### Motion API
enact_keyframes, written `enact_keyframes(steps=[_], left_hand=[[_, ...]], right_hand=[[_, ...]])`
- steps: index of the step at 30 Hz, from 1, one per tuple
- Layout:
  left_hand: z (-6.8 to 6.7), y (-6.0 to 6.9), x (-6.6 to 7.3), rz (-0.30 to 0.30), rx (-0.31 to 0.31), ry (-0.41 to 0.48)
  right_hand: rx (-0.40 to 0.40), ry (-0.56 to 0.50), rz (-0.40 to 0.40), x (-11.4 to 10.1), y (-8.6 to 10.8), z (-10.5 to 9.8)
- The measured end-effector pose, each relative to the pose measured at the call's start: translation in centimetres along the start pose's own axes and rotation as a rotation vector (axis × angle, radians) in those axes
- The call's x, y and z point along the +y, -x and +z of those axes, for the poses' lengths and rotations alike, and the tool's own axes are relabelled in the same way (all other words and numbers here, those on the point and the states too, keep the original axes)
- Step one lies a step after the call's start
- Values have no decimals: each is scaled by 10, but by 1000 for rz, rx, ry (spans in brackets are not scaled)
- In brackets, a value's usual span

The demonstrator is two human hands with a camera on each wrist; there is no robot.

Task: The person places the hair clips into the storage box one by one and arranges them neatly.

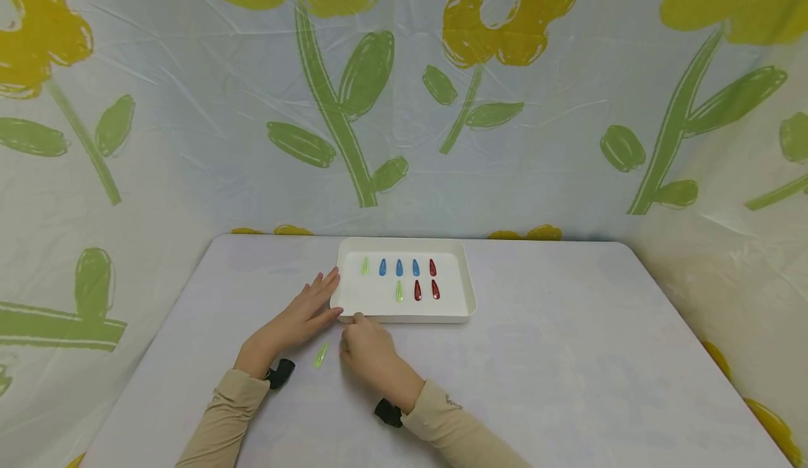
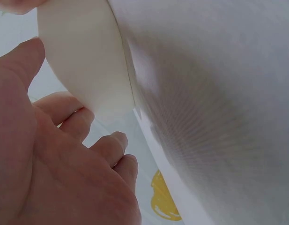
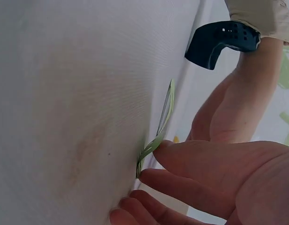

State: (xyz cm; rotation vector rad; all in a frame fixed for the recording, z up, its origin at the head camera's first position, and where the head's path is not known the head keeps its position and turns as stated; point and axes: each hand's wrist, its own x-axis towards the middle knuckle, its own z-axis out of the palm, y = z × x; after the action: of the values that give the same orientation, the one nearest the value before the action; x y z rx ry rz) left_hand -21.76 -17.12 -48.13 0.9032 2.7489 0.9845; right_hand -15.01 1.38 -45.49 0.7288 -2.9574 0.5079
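A white tray (image 1: 372, 306) holds snap hair clips in two rows: three blue clips (image 1: 399, 268), three red clips (image 1: 418, 290) and two green clips (image 1: 399, 291). My left hand (image 1: 301, 319) rests against the tray's left end with its fingers extended; the left wrist view shows its fingertips (image 2: 83, 123) at the tray wall (image 2: 85, 56). In front of the tray, my right hand (image 1: 372, 354) pinches a green hair clip (image 3: 143, 157) between thumb and finger, low at the tabletop. Another green hair clip (image 1: 320, 354) lies on the table between the hands.
The white table (image 1: 555, 363) stretches to both sides of the tray. Behind it and at the sides hangs a flower-print cloth (image 1: 555, 173). A dark wrist camera (image 1: 282, 374) sits on the left wrist, and another (image 1: 388, 413) on the right.
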Motion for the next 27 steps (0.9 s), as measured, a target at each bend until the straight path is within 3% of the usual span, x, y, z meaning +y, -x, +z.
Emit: enact_keyframes(steps=[13,27], left_hand=[[0,0,0,-4,-3,-3],[0,1,0,20,18,2]], right_hand=[[-51,26,-9,-4,4,1],[-130,-34,4,-3,5,-4]])
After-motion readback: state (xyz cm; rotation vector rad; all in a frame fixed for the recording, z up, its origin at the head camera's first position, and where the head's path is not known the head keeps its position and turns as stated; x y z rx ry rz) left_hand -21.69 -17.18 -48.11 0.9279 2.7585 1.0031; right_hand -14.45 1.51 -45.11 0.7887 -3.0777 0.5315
